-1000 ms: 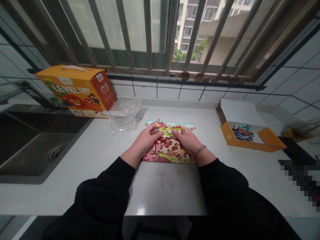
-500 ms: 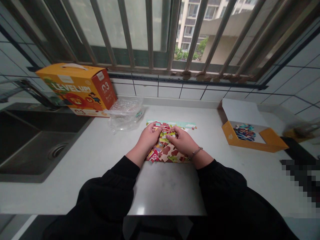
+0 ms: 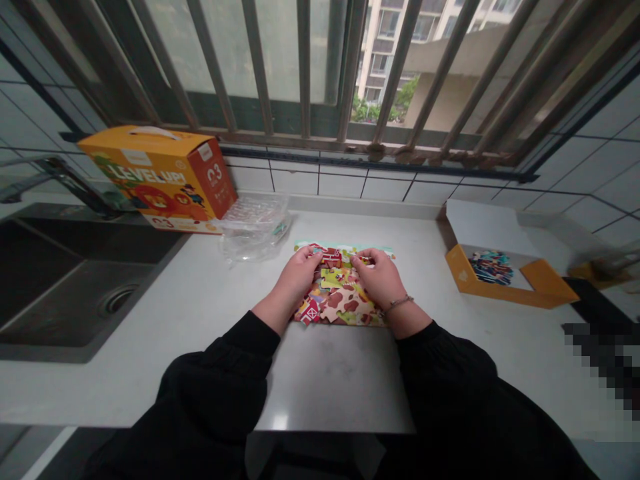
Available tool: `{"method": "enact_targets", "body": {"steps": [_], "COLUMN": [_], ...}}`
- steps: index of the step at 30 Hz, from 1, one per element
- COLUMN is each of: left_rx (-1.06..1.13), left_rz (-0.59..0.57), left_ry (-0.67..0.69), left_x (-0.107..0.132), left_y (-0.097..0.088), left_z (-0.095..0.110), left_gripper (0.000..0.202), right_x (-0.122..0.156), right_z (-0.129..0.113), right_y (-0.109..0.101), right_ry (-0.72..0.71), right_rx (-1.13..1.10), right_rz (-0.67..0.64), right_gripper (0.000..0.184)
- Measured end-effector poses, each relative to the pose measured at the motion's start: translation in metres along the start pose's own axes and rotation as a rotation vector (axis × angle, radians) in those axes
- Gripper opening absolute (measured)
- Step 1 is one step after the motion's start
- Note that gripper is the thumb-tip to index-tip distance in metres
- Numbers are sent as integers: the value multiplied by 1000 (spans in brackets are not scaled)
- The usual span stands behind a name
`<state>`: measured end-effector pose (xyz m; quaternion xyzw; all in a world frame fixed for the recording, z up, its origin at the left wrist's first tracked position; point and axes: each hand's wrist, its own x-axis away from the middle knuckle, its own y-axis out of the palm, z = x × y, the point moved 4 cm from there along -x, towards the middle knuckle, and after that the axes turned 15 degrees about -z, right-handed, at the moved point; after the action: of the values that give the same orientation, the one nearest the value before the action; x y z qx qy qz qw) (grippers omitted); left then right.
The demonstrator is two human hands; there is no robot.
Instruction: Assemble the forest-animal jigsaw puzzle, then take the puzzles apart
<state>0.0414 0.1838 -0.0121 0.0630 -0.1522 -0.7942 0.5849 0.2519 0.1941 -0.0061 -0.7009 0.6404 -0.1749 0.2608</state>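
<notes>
A colourful jigsaw puzzle (image 3: 345,303) with a farm picture lies on the white counter (image 3: 320,373) in front of me, partly broken into loose pieces. My left hand (image 3: 300,275) rests on its left part, fingers curled onto pieces near the top. My right hand (image 3: 379,277), with a thin bracelet at the wrist, covers the right part, fingers bent and pinching at pieces by the top edge. Both sleeves are black. A pale blue strip of the puzzle shows just beyond my fingertips.
An orange "LEVEL UP" box (image 3: 160,177) stands at the back left beside a crumpled clear plastic bag (image 3: 255,227). A dark sink (image 3: 65,280) lies to the left. An open orange box (image 3: 500,270) with puzzle pieces sits at the right. Barred window behind.
The puzzle has been pushed together and broken up, and looks smaller. Both hands moved slightly away from me toward its top edge, and my right hand shifted right.
</notes>
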Motion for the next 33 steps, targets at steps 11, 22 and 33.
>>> {"method": "enact_targets", "body": {"steps": [11, 22, 33], "left_rx": [-17, -158, -193], "left_rz": [-64, -106, 50], "left_ry": [50, 110, 141], "left_x": [3, 2, 3], "left_y": [8, 8, -5], "left_z": [1, 7, 4], "left_gripper": [42, 69, 61], "right_x": [2, 6, 3], "right_z": [-1, -8, -8], "right_y": [-4, -7, -7], "right_ry": [37, -87, 4], "right_rx": [-121, -358, -72], "right_rz": [-75, 25, -74], "right_gripper": [29, 48, 32]}}
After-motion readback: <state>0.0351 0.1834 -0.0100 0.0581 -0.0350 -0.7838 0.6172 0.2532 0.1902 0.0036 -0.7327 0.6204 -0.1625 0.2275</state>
